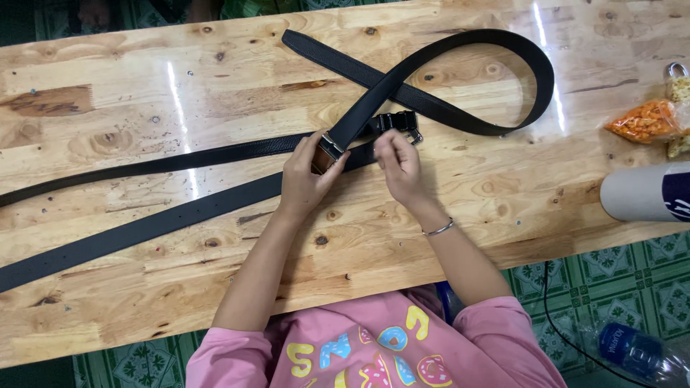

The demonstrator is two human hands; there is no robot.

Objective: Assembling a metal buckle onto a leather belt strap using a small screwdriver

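Observation:
Black leather belts lie across a wooden table. One belt makes a loop at the upper right and crosses itself. My left hand grips that belt's brown and silver buckle end. My right hand pinches a second belt's strap right beside its dark metal buckle. Two long black straps run off to the left edge. A thin silver bracelet circles my right wrist.
A white cylinder lies at the table's right edge. Bags of orange and yellow snacks sit above it. A plastic bottle and a black cable lie on the green patterned floor at lower right.

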